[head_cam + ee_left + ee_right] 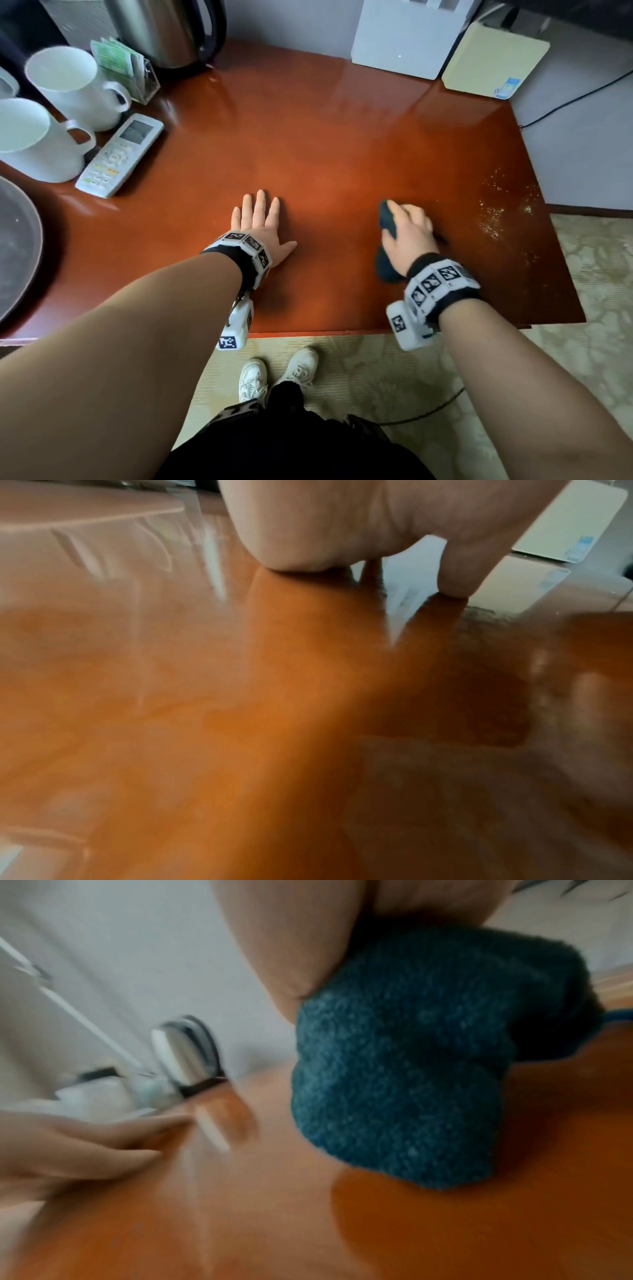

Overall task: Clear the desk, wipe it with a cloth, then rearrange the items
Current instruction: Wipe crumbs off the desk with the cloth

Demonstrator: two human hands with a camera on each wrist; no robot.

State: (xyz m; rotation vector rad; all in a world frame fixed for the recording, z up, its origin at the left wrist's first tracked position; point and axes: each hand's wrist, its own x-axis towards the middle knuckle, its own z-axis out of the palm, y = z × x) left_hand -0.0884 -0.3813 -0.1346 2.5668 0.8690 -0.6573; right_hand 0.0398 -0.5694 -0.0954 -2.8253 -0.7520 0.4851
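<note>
glossy red-brown wood, that's the counter point(308, 144), and the right hand point(409, 228) sits at about four o'clock on it, fingers curled over a bunched dark teal cloth point(386, 240) and pressing it to the surface. the right wrist view shows the cloth point(411, 1056) as a thick roll under the palm, touching the wood. just past it, toward three o'clock, a scatter of pale crumbs point(496, 212) lies near the counter's right edge.

the left hand point(262, 229) lies flat near six o'clock, fingers straight and slightly spread, holding nothing; the left wrist view shows the heel of the left hand point(325, 528) and the thumb down on the wood.

the wide middle lies between the hands and the things round the rim. at nine to ten o'clock, two white mugs point(65, 82) stand side by side, with a white remote point(118, 156) lying just beside them. behind them a clear holder of green packets point(120, 66) and a steel kettle point(164, 31) at eleven. a dark round tray point(17, 253) shows at the left edge near eight. at one o'clock a white box point(400, 41) stands by the wall, with a cream box point(493, 61) just beside it.
</note>
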